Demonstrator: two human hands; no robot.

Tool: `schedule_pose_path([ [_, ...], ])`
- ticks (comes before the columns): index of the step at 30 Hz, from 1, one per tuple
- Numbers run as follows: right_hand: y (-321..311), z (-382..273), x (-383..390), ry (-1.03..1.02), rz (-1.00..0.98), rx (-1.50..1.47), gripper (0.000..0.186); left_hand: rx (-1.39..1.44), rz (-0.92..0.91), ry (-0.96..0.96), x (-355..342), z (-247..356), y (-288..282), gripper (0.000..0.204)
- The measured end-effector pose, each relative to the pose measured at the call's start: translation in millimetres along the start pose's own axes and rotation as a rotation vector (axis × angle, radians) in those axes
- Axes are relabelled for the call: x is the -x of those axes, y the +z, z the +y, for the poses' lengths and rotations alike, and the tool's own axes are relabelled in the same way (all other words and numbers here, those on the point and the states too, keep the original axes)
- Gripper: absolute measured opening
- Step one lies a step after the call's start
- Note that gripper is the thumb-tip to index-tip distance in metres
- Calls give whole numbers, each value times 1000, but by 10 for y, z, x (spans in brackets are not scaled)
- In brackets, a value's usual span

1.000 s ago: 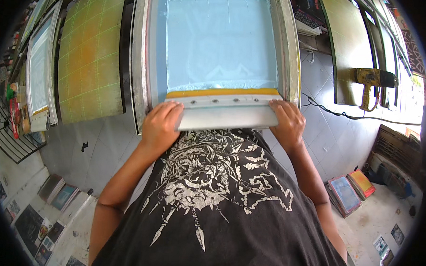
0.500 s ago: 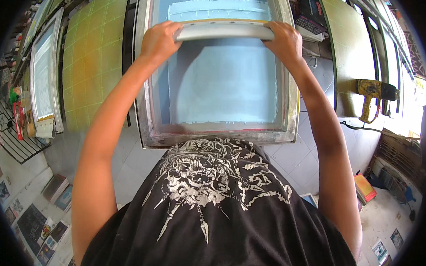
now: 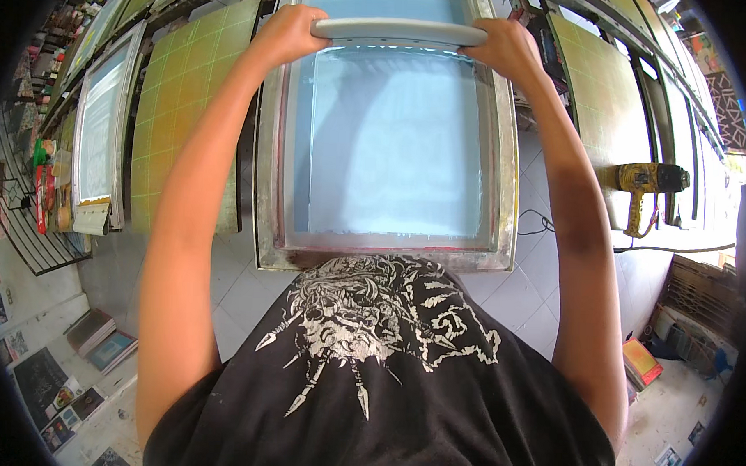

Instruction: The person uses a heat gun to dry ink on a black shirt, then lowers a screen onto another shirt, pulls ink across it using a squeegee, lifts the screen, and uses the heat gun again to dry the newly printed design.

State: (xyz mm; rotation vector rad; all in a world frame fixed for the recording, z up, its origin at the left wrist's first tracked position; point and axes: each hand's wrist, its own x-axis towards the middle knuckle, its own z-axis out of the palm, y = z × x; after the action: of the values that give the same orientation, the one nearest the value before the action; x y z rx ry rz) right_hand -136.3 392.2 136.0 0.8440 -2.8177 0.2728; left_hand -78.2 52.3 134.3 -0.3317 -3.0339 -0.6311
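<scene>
My left hand (image 3: pixel 294 35) and my right hand (image 3: pixel 509 47) grip the two ends of a wide metal squeegee (image 3: pixel 396 32), held across the far part of a screen frame (image 3: pixel 501 172) directly in front of me. The mesh carries a rectangle of light blue ink (image 3: pixel 392 151), with a darker shadow on its left half and a thin ink line along its near edge. Both my arms are stretched forward over my black printed shirt. The squeegee's blade is hidden beneath its body.
A green gridded board (image 3: pixel 188 111) and a framed screen (image 3: pixel 106 117) stand on the left, beside a wire rack (image 3: pixel 20 221). On the right are another board (image 3: pixel 603 101) and a yellow heat gun (image 3: pixel 644 181) with a cord. Stacked frames (image 3: pixel 106 347) lie lower left.
Both my hands have moved away from my body with the squeegee, from the screen's near end to its far end, uncovering the blue surface and near rim behind it.
</scene>
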Motion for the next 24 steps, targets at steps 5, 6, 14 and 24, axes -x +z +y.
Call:
schedule_pose_path([
  [5,-391,-376,1124,-20,55,-165,35,-38,105,23,1238,702,-21,30],
  [6,-437,-461,1406,-18,46,-195,38,-23,84,18,1526,820,27,32],
  [14,-442,-1117,2842,88,-126,-211,32,136,-37,-39,2878,1333,512,42],
  [24,7,-860,2397,25,27,-110,32,48,62,29,2485,971,811,47],
])
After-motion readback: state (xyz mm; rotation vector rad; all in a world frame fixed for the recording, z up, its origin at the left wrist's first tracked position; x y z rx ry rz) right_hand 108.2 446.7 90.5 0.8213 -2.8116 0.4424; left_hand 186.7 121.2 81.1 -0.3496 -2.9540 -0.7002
